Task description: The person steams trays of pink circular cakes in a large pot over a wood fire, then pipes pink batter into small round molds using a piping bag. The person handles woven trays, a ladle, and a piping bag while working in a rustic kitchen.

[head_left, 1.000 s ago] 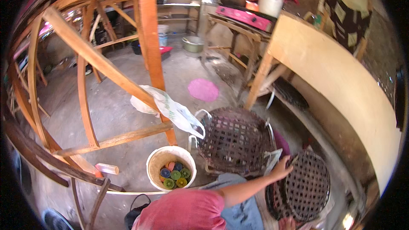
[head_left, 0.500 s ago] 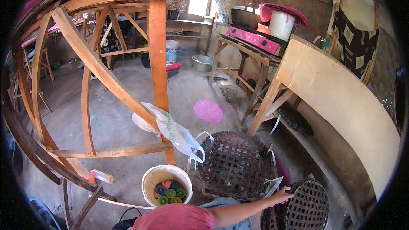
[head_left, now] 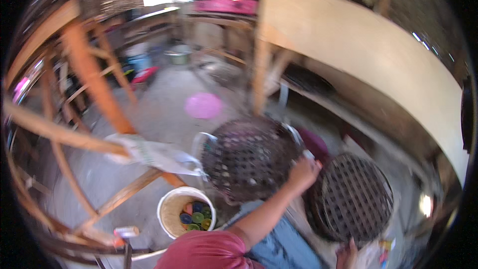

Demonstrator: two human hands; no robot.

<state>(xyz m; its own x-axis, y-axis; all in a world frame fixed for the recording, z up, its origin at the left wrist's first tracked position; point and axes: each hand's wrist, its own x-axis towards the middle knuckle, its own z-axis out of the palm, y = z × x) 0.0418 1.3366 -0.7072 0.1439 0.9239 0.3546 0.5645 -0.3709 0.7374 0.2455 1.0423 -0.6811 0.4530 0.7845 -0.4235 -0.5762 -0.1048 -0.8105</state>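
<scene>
Baskets, two dark woven ones, are lying side by side on the floor in front of the person, and the work is happening at the gap between them. The right hand (head_left: 304, 169) is reaching across to that gap; its fingers are curling over the rim of the right basket (head_left: 354, 199), though motion blur is hiding whether they are pinching the weave or only resting on it. Something small and pale is showing at the knuckles, too blurred to name. The left hand (head_left: 347, 255) is sitting low at that same basket's near edge, mostly cut off, so its fingers cannot be made out.

Judging from this, the step in hand is getting a hold on the right basket's rim. The next move is calling for a firm grip on the stiff weave.

Left of that basket, the left basket (head_left: 249, 157) is touching or nearly touching it. Farther left, a white bucket (head_left: 172, 214) is holding coloured spools. Beyond it, a wooden frame (head_left: 89, 94) is leaning across the floor, with a pale sack (head_left: 154, 153) draped on it. A plywood board (head_left: 368, 55) is rising behind. The left basket is crowding the reach most.
</scene>
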